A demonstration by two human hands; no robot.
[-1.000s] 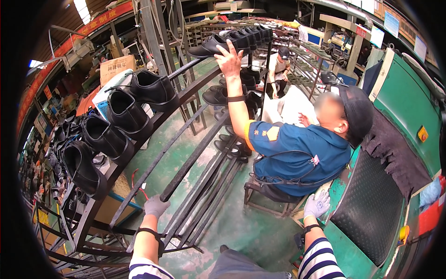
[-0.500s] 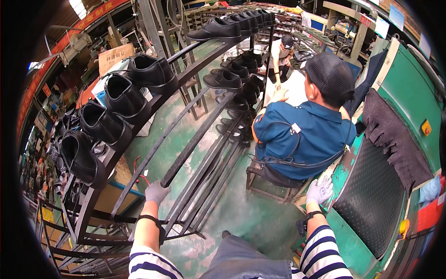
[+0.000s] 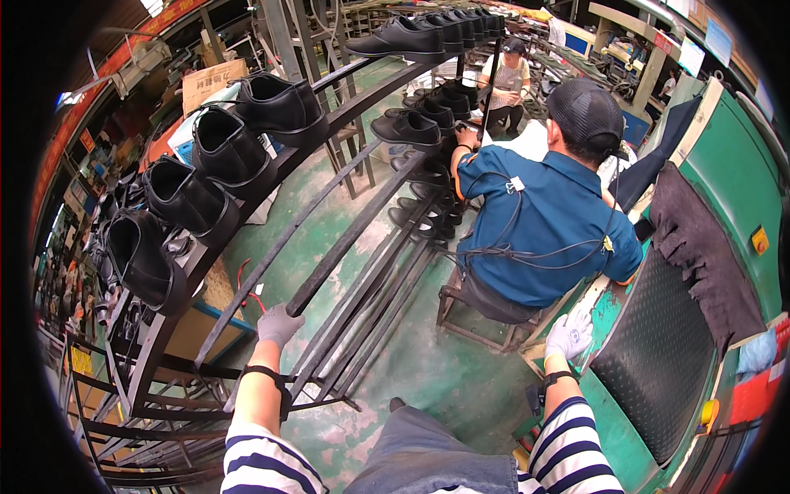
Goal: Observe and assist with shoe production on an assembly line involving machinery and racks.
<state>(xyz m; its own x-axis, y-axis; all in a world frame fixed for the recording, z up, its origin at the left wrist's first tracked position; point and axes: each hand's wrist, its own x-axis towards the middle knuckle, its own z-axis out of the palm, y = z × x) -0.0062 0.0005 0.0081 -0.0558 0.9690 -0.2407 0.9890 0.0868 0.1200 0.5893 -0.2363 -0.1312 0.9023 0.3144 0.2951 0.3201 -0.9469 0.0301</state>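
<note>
My left hand [image 3: 280,323], in a grey glove, is closed round the near end of a dark bar [image 3: 336,257] of a metal shoe rack. Black leather shoes stand along the rack's top tier, the closest being a black shoe [image 3: 141,259] at the left. Further along, more black shoes [image 3: 406,128] sit on lower tiers. My right hand [image 3: 569,333], also gloved, rests with fingers stretched out on the worn green edge of a machine [image 3: 607,311]. Nothing shows in its grasp.
A co-worker in a blue shirt [image 3: 535,218] sits ahead on a metal-framed stool [image 3: 473,325], close to the rack. Beyond sits another person [image 3: 508,82]. At the right are a black ribbed mat [image 3: 658,350] and a dark cloth [image 3: 699,239]. A cardboard box [image 3: 214,82] stands behind the rack.
The blue-shirted co-worker has leaned and reached the left arm toward the rack's shoes. The far person has straightened up. My hands keep their places while the view shifts slightly.
</note>
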